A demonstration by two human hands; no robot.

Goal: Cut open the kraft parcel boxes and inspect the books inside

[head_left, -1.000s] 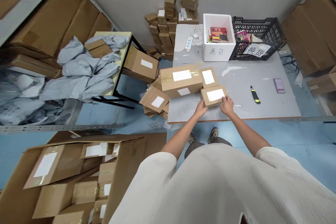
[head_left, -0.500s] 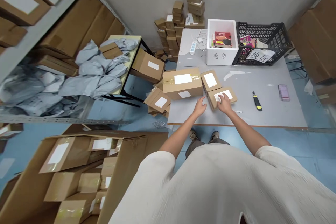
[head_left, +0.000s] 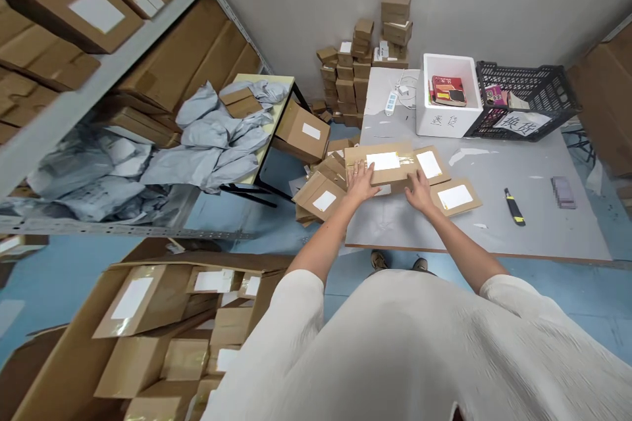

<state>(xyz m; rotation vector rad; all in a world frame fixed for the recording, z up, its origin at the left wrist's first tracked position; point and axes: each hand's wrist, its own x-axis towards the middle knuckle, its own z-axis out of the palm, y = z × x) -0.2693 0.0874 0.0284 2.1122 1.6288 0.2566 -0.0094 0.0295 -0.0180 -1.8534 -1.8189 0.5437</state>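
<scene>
A long taped cardboard box (head_left: 390, 174) with white labels lies on the grey table. My left hand (head_left: 361, 184) rests over its left end, fingers spread across the top and front. At the right front corner of the same box is my right hand (head_left: 419, 192), its fingers apart and touching or very close to the cardboard. Two smaller labelled boxes are to the right: one box (head_left: 435, 174) lies against the long box's right end, and a flat box (head_left: 459, 206) is nearer me. The undersides of my fingers are hidden.
A utility knife (head_left: 514, 208) and a blurred purple object (head_left: 563, 193) lie at right on the table (head_left: 494, 230). Behind stand a white foam box (head_left: 447, 120) and a black crate (head_left: 528, 105). A big carton (head_left: 269, 276) of parcels stands at left, below shelves (head_left: 162, 16).
My right hand has left the flat box and come to the long box's right end. My left hand has moved onto its left end. The view has shifted left.
</scene>
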